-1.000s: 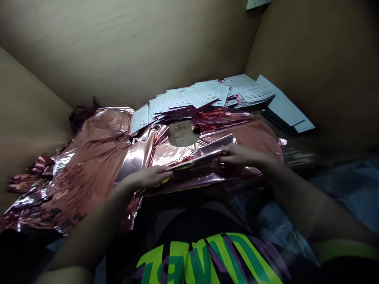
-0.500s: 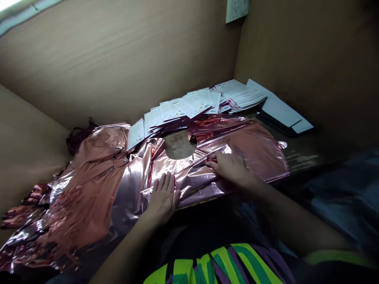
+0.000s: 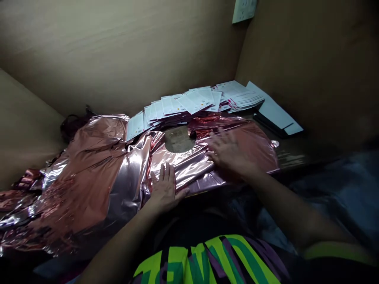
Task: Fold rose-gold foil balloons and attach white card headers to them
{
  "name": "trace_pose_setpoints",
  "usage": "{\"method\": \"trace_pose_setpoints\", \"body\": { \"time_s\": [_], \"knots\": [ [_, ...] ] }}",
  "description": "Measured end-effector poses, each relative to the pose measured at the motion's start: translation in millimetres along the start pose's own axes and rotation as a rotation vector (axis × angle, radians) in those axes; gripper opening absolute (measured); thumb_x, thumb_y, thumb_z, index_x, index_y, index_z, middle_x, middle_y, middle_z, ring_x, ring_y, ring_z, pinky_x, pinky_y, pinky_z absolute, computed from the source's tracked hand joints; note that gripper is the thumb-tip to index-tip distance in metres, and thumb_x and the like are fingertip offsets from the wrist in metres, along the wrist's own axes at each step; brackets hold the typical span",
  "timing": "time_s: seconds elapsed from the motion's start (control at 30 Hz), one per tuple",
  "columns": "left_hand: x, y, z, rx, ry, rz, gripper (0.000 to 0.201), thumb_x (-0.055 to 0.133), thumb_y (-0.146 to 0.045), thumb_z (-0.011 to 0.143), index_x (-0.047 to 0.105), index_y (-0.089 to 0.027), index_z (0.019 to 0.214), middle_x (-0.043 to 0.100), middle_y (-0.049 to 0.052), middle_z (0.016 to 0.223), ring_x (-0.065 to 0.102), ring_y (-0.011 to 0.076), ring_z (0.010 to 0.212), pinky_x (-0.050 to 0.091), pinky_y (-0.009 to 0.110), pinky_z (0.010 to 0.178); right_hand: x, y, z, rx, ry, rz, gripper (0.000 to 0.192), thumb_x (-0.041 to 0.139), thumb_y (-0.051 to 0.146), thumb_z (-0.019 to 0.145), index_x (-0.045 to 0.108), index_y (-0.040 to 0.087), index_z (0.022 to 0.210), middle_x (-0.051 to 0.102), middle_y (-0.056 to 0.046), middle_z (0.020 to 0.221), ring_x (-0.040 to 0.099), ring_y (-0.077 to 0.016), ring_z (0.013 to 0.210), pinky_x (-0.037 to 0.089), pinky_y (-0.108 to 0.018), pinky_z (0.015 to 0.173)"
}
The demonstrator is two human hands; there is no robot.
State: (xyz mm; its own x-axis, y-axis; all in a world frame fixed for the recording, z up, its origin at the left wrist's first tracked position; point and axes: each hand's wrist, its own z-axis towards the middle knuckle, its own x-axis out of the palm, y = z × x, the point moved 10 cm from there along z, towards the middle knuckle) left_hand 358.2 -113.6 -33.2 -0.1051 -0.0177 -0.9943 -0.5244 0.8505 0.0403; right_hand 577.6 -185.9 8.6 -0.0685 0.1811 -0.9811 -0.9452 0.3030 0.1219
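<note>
A shiny rose-gold foil sheet (image 3: 89, 177) spreads over the table, folded and creased, with a shredded fringe at its left end. Near its middle, a rounded gap shows the bare tabletop (image 3: 179, 141). My left hand (image 3: 164, 187) lies flat on the foil by the front edge, fingers spread. On the foil to the right of the gap, my right hand (image 3: 226, 152) has its fingers stretched out, slightly smeared by motion. Neither hand grips anything.
Overlapping white printed packets (image 3: 195, 100) line the back of the foil. A white sheet (image 3: 275, 106) and a dark flat object (image 3: 271, 125) lie at the right. Board walls (image 3: 124, 47) enclose the table; a socket (image 3: 244, 10) hangs above. A dark bundle (image 3: 74, 124) sits back left.
My right hand has let go of the foil fold it pinched and opened out flat, a little farther back. My left hand stays down, its thumb spread wider. The view has shifted slightly.
</note>
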Motion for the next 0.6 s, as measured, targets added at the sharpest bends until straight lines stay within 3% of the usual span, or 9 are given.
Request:
{"method": "trace_pose_setpoints", "body": {
  "time_s": [0.07, 0.1, 0.13, 0.23, 0.3, 0.37, 0.43, 0.5, 0.6],
  "knots": [
    [-12.7, -7.8, -3.4, 0.061, -0.085, 0.024, 0.097, 0.036, -0.075, 0.087, 0.025, -0.004, 0.152, 0.015, 0.022, 0.160, 0.007, 0.0412, 0.149, 0.003, 0.073, 0.113, -0.3, 44.0, -14.0, -0.256, 0.068, 0.020, 0.047, 0.047, 0.044, 0.097, 0.055, 0.022, 0.138, 0.052, -0.011, 0.144, 0.046, -0.0319, 0.131, 0.035, -0.050, 0.108],
    [-20.9, -14.4, -7.0, 0.100, -0.148, 0.036, 0.095, 0.039, -0.074, 0.087, 0.028, -0.006, 0.152, 0.017, 0.022, 0.160, 0.007, 0.0412, 0.149, 0.001, 0.073, 0.113, 0.1, 57.5, -22.6, -0.272, 0.092, 0.003, 0.044, 0.047, 0.043, 0.097, 0.060, 0.022, 0.133, 0.058, -0.011, 0.137, 0.052, -0.0297, 0.125, 0.041, -0.044, 0.103],
    [-28.5, -23.2, -11.7, 0.147, -0.211, 0.044, 0.094, 0.044, -0.074, 0.086, 0.029, -0.009, 0.152, 0.020, 0.021, 0.160, 0.008, 0.0407, 0.149, 0.001, 0.071, 0.114, -0.1, 64.1, -30.8, -0.218, 0.105, -0.031, 0.041, 0.046, 0.042, 0.098, 0.064, 0.020, 0.128, 0.063, -0.013, 0.128, 0.056, -0.0291, 0.118, 0.045, -0.041, 0.096],
    [-36.7, -58.2, -26.7, 0.329, -0.337, 0.024, 0.086, 0.060, -0.062, 0.084, 0.031, -0.020, 0.152, 0.028, 0.016, 0.159, 0.021, 0.0355, 0.148, 0.014, 0.060, 0.119, -7.6, 56.8, -59.0, 0.132, 0.101, -0.130, 0.041, 0.044, 0.040, 0.098, 0.068, 0.013, 0.119, 0.069, -0.020, 0.108, 0.064, -0.0307, 0.100, 0.050, -0.037, 0.078],
    [-30.9, -76.0, -31.2, 0.405, -0.375, -0.009, 0.069, 0.062, -0.046, 0.088, 0.038, -0.022, 0.149, 0.041, 0.013, 0.153, 0.036, 0.0315, 0.142, 0.024, 0.053, 0.118, -5.8, 59.8, -74.8, 0.197, 0.141, -0.069, 0.043, 0.044, 0.041, 0.098, 0.063, 0.015, 0.127, 0.071, -0.018, 0.103, 0.067, -0.0298, 0.092, 0.051, -0.037, 0.073],
    [-24.6, -81.2, -29.9, 0.404, -0.429, -0.044, 0.051, 0.054, -0.031, 0.093, 0.049, -0.020, 0.142, 0.053, 0.012, 0.143, 0.046, 0.0300, 0.134, 0.031, 0.052, 0.115, -0.9, 68.6, -80.5, 0.122, 0.152, 0.037, 0.042, 0.046, 0.040, 0.098, 0.061, 0.021, 0.132, 0.072, -0.013, 0.104, 0.068, -0.0278, 0.093, 0.052, -0.036, 0.076],
    [-21.4, -77.9, -27.4, 0.378, -0.494, -0.083, 0.042, 0.049, -0.024, 0.094, 0.057, -0.018, 0.135, 0.060, 0.013, 0.133, 0.051, 0.0299, 0.127, 0.036, 0.053, 0.112, -0.9, 70.6, -79.4, 0.025, 0.063, 0.092, 0.038, 0.050, 0.033, 0.096, 0.063, 0.023, 0.130, 0.069, -0.012, 0.116, 0.066, -0.0270, 0.103, 0.052, -0.037, 0.084],
    [-21.8, -74.3, -28.1, 0.386, -0.551, -0.131, 0.037, 0.048, -0.023, 0.094, 0.063, -0.019, 0.128, 0.064, 0.014, 0.126, 0.054, 0.0287, 0.122, 0.038, 0.052, 0.111, 0.1, 72.2, -76.9, -0.128, -0.043, 0.129, 0.040, 0.054, 0.023, 0.091, 0.063, 0.021, 0.129, 0.062, -0.014, 0.131, 0.060, -0.0280, 0.117, 0.050, -0.041, 0.095],
    [-26.1, -75.3, -36.8, 0.468, -0.616, -0.221, 0.034, 0.046, -0.020, 0.095, 0.067, -0.015, 0.122, 0.067, 0.013, 0.117, 0.057, 0.0251, 0.118, 0.041, 0.046, 0.111, 10.5, 78.4, -71.8, -0.391, -0.031, 0.288, 0.043, 0.051, 0.016, 0.088, 0.064, 0.018, 0.128, 0.057, -0.013, 0.139, 0.054, -0.0267, 0.128, 0.047, -0.043, 0.103]
  ]
}}
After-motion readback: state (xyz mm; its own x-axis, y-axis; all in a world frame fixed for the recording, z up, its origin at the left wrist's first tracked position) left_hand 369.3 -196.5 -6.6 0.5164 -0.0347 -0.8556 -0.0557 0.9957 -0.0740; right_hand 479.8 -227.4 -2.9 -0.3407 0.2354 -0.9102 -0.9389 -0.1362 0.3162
